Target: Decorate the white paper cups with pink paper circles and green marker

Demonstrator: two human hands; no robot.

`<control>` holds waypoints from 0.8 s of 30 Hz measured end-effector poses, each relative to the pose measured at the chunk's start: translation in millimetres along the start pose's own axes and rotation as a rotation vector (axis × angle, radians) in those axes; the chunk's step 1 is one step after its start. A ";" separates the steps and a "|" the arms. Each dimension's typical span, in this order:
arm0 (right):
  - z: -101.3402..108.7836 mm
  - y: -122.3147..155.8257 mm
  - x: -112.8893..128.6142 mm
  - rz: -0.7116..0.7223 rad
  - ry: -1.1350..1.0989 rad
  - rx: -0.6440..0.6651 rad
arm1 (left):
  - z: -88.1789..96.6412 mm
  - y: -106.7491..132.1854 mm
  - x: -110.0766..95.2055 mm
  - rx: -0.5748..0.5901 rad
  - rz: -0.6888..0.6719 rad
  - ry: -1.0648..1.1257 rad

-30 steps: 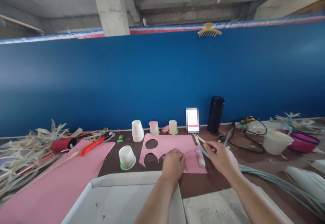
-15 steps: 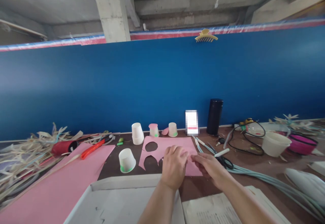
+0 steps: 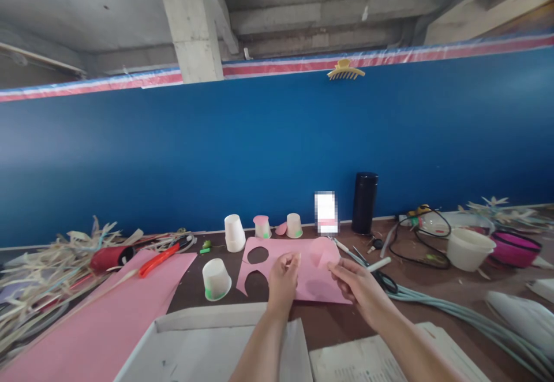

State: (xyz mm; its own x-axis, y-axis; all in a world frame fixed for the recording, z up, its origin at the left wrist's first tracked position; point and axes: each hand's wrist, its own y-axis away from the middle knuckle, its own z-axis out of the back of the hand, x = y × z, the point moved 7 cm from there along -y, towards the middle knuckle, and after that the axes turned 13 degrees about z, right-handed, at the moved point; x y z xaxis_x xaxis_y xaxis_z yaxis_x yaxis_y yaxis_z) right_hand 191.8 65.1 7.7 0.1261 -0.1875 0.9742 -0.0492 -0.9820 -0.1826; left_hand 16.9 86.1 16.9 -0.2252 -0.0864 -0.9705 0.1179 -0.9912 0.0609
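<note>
My right hand [image 3: 352, 281] is closed, pinching a round pink paper disc [image 3: 324, 252] at its lower edge. The disc is raised, and a shadow falls on the pink paper sheet [image 3: 309, 289] under it. My left hand [image 3: 283, 283] hovers over the same sheet, left of the disc, with thumb and fingers pinched together; anything between them is too small to make out. Round holes are cut in the sheet's left part. Upturned paper cups stand around it: one with a green rim [image 3: 216, 279], a taller white one [image 3: 234, 233], and one topped with pink paper [image 3: 262, 227].
A white box lid [image 3: 208, 341] and printed paper [image 3: 367, 359] lie in front. Scissors [image 3: 384, 281], grey cords [image 3: 454, 307] and a black flask [image 3: 364, 203] are to the right. Paper strips [image 3: 47, 278], a red-handled tool [image 3: 158, 259] and another pink sheet [image 3: 99, 324] fill the left.
My hands have moved apart. The right hand has lifted the pink disc off the sheet, while my left hand has shifted slightly left and drawn its fingers together.
</note>
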 end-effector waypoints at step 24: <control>-7.7 -0.2 -2.5 0.029 0.092 0.068 | -25.6 2.5 5.5 0.359 0.183 0.502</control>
State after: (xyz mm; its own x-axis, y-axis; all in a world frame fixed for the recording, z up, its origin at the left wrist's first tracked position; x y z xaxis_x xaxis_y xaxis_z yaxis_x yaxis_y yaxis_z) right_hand 183.9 65.9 6.3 0.0337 -0.2156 0.9759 0.0159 -0.9762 -0.2162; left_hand 40.7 85.7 5.8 0.2586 -0.2856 -0.9228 -0.2393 -0.9445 0.2253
